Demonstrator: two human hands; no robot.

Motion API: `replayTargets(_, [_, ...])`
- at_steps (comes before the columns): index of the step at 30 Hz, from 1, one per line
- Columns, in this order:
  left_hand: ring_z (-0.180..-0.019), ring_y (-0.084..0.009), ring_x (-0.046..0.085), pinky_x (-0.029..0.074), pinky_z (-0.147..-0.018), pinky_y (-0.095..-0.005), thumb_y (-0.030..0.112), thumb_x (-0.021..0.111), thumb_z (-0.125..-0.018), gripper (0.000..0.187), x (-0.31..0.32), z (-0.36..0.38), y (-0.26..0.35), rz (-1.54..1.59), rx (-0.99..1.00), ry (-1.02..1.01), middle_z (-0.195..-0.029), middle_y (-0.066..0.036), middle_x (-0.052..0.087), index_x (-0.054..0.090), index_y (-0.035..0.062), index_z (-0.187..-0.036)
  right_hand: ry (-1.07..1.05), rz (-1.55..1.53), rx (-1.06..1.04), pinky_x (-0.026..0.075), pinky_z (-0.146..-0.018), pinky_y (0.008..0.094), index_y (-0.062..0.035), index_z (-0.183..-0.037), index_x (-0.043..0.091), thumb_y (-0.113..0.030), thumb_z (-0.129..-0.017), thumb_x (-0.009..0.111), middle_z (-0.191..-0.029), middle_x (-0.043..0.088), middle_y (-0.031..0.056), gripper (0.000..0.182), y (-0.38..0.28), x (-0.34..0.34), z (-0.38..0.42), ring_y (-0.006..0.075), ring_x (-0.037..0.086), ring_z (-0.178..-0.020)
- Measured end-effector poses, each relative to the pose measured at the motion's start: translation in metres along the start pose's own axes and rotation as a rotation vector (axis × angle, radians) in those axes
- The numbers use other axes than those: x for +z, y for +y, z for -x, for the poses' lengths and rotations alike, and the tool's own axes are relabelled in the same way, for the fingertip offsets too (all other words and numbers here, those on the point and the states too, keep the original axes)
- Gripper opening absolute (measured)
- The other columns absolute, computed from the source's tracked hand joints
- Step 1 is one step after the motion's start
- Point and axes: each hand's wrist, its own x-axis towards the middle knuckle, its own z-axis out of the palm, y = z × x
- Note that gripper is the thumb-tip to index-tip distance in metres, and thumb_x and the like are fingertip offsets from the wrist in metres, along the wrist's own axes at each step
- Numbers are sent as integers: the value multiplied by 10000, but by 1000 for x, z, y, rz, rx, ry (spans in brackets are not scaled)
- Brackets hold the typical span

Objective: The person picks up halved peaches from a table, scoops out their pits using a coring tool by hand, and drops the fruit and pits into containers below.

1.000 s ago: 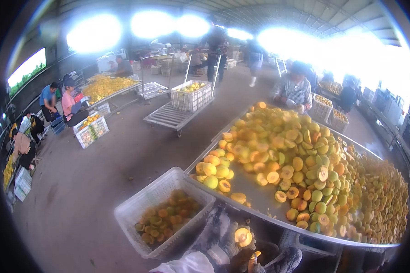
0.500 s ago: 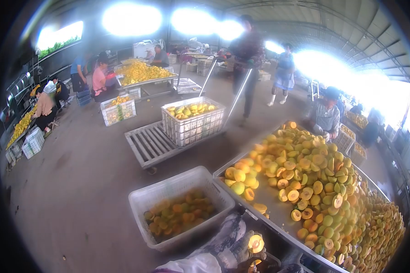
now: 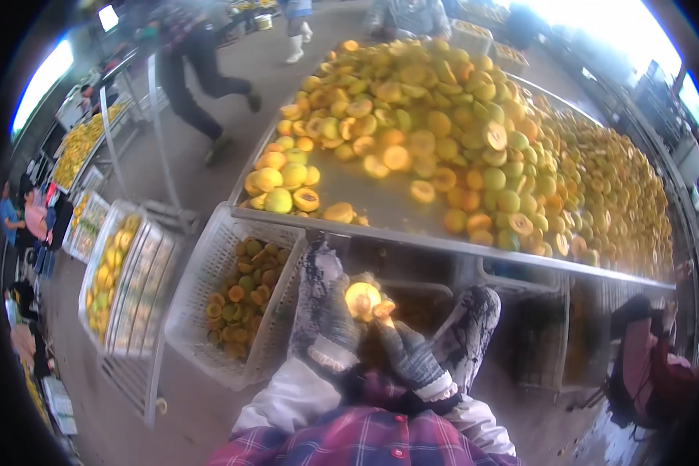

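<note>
i see room over the bench (image 3: 342,183) at its bare near patch; a fruit heap (image 3: 435,97) blocks its far side, a crate (image 3: 198,334) its near left corner.

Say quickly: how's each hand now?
Left grey-gloved hand: holding a round yellow cut fruit.
Right grey-gloved hand: against a small orange piece; grip unclear.

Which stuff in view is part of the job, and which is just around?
Likely job:
- cut fruit half in left hand
- right hand
- fruit pile on metal table
- white crate beside left leg

Likely just around:
- slatted cart
- far fruit heap
</note>
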Motion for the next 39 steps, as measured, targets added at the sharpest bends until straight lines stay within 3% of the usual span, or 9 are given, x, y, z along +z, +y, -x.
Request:
replayTargets(7, [-782,-228,630,550,-582,-343,260,632,-844,461,-61,-52,-33,-66,-313,-148,-979,-102,574,465,57,-1223,-318,-688,533,516,-708,417,32,-1387,368,-15,-785,592,-978,608,193,644,7,-12,11,344,617,-842])
replayTargets(10, [-772,-273,659,572,-569,-371,246,614,-850,379,-53,-46,-36,-140,-119,-406,-947,-132,617,544,16,-1143,-50,-98,-77,522,-688,410,33,-1405,334,2,-772,597,-969,603,198,686,20,23,28,340,626,-827])
replayTargets(13, [-665,-352,640,580,-619,-429,376,555,-904,427,-61,-63,-57,-127,33,238,-1018,-209,632,508,70,-1198,21,-209,165,528,-693,382,7,-1394,364,-10,-778,604,-976,605,194,662,3,52,38,318,638,-834])
replayTargets(15, [-552,-350,614,561,-542,-450,376,566,-904,406,-98,-77,-47,151,-518,-276,-967,-202,640,517,68,-1164,-37,-263,166,528,-696,373,6,-1375,390,-17,-799,596,-985,609,189,612,1,30,33,313,639,-830])
replayTargets(19, [-611,-316,618,550,-577,-424,321,633,-879,375,-37,-41,-24,174,-520,-428,-946,-178,638,518,59,-1121,-22,-736,307,519,-716,340,-4,-1329,449,-46,-876,544,-990,618,172,465,1,9,24,295,638,-833])
replayTargets(22, [-666,-276,594,517,-632,-363,326,644,-873,350,-24,-25,-40,-538,159,-303,-887,-146,620,532,48,-1053,-76,-968,692,503,-760,337,-21,-1290,505,-89,-934,499,-1018,627,171,363,-9,-27,3,292,629,-893])
replayTargets(30, [-800,-163,570,474,-700,-283,247,686,-818,268,6,-4,-63,-1057,766,41,-854,-79,588,598,13,-915,43,-381,406,480,-779,375,-20,-1322,441,-107,-964,418,-1015,616,201,369,0,9,7,330,610,-945])
replayTargets(34, [-787,-178,581,474,-693,-280,156,671,-816,198,-10,-12,-60,-481,22,6,-857,-72,596,612,19,-945,-65,-258,337,469,-883,349,132,-1335,346,-44,-836,482,-1127,542,237,547,6,28,25,335,563,-1002])
replayTargets(39, [-765,-173,584,481,-699,-276,112,653,-834,171,-3,-6,-76,-686,333,104,-867,-72,595,611,14,-968,154,-202,262,477,-701,435,65,-1300,394,-10,-840,521,-902,588,214,484,4,27,18,367,595,-804])
